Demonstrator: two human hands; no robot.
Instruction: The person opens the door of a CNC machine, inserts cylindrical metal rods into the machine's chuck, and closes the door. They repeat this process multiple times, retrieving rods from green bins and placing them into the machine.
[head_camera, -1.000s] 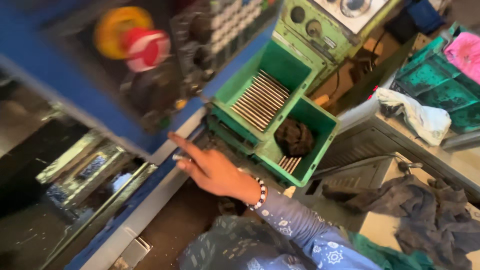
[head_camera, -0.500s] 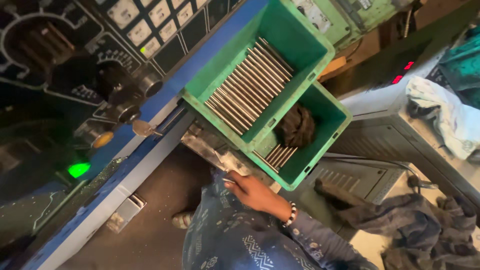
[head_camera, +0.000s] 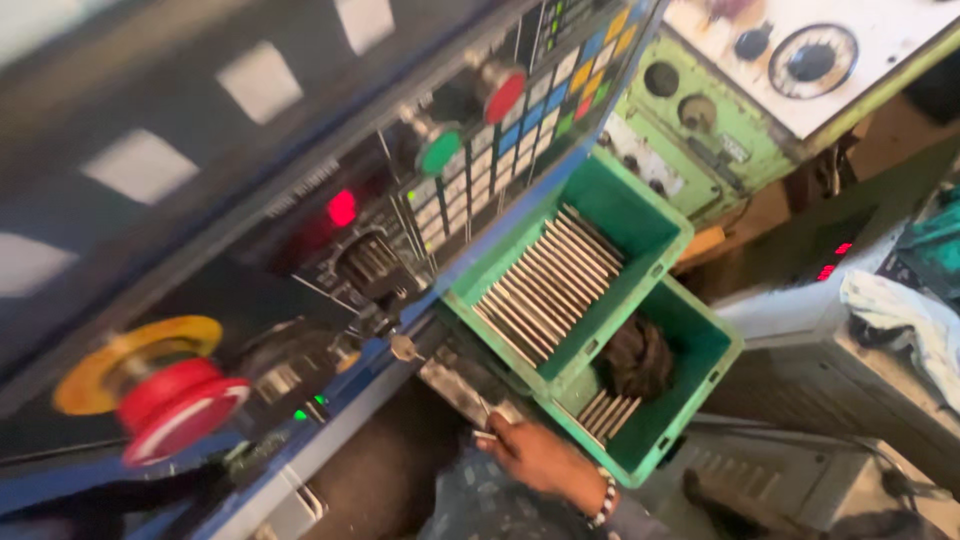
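My right hand (head_camera: 535, 458), with a beaded bracelet at the wrist and a patterned sleeve, is at the bottom centre. Its fingers are curled around a thin metal piece (head_camera: 483, 418) at the edge of a grey metal bracket (head_camera: 455, 378) under the blue control panel (head_camera: 400, 250). Just right of the hand are two stacked green crates. The upper crate (head_camera: 662, 222) holds several metal strips (head_camera: 545, 285). The lower crate (head_camera: 705, 400) holds more strips and a dark crumpled rag (head_camera: 635, 360). My left hand is out of view.
A large red mushroom button (head_camera: 178, 405) on a yellow ring juts out at lower left. The panel carries a coloured keypad (head_camera: 545, 125), a green button (head_camera: 440, 152) and a red button (head_camera: 505, 95). A green machine panel (head_camera: 690, 110) stands behind. A white cloth (head_camera: 900, 320) lies on a grey cabinet (head_camera: 800, 360).
The view has swung, so the red mushroom button is back in sight. My right hand pulled away from the panel and now sits low by the bracket beside the crates.
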